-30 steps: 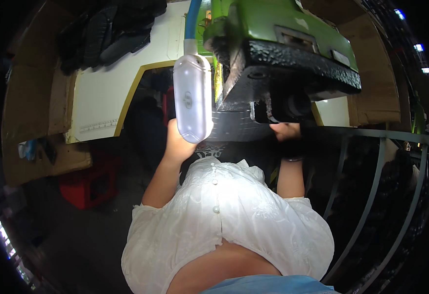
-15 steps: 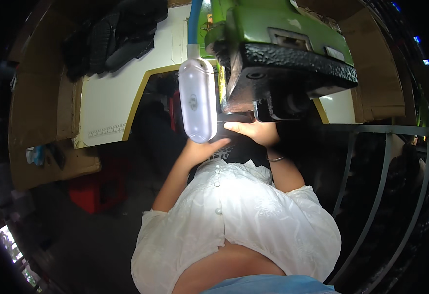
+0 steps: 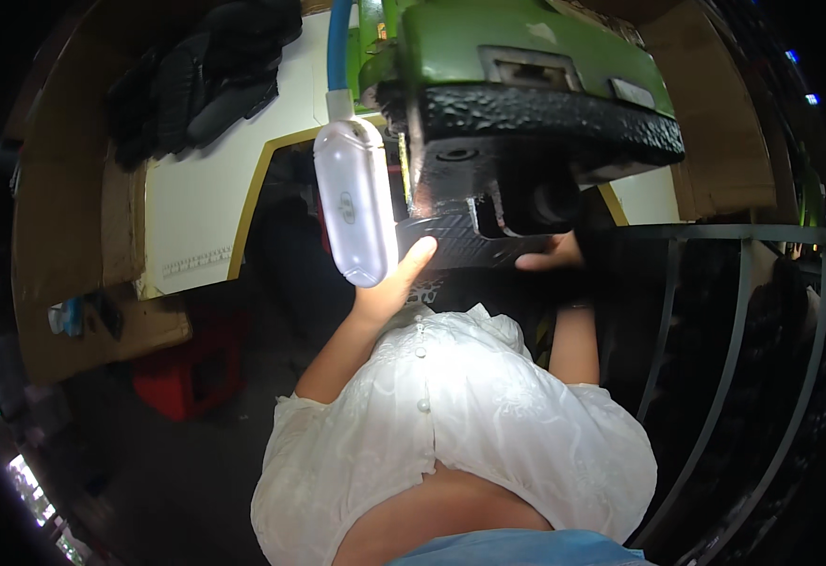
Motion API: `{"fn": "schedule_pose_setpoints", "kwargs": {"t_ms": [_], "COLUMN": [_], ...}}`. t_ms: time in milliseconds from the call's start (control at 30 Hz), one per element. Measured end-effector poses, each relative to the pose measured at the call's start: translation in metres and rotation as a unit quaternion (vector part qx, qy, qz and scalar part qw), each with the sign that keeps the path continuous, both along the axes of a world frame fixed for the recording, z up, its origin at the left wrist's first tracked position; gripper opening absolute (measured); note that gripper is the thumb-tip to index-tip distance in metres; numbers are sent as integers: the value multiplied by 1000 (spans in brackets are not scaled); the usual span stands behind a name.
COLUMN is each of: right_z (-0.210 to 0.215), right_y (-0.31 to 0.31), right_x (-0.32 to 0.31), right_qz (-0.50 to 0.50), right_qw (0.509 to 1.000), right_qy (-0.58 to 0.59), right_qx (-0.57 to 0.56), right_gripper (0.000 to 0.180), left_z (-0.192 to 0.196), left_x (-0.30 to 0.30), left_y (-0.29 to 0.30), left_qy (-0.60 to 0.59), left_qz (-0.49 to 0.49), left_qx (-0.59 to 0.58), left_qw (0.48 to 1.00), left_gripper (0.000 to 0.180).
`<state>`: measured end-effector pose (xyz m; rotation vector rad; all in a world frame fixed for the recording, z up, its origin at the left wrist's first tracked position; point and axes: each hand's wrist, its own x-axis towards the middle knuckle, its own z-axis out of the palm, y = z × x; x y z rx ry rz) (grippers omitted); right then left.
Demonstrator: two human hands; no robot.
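Note:
A black piece with a ribbed texture (image 3: pixel 470 247) lies under the head of a green and black machine (image 3: pixel 536 94). At its left edge is my left hand (image 3: pixel 396 283), thumb laid on top and fingers hidden below. My right hand (image 3: pixel 556 255) grips the right side, its thumb pointing inward and part of it in shadow. A lit white lamp (image 3: pixel 356 208) with rounded ends hangs in front of my left hand and covers part of it. The machine's working point above the piece is hidden by the head.
Black padded pieces (image 3: pixel 206 80) are heaped on the white tabletop (image 3: pixel 191 212), which has a yellow edge. Cardboard (image 3: pixel 74 160) stands at the left, above a red stool (image 3: pixel 182 377). A grey metal rack (image 3: pixel 743 311) is close on the right.
My right hand has moved right, away from my left, and more of the black piece shows between them. The lamp and machine appear shifted slightly left in the view.

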<state>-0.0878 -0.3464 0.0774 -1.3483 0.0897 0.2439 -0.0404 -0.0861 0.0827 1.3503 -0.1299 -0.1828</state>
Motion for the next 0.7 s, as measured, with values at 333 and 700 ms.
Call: {"fn": "schedule_pose_setpoints", "kwargs": {"t_ms": [333,700], "right_z": [48,47], "right_y": [57,97], "right_x": [41,54], "right_qz": [5,18], "right_qw": [980,975], "right_qy": [-184,-187], "right_qx": [-81,-118], "right_gripper": [42,68], "left_z": [-33,-49], "left_x": [3,1], "left_y": [80,45], "left_qy": [31,51], "left_qz": [-55,-203], "left_qx": [11,166], "left_qw": [998,964], "left_gripper": [37,30]}}
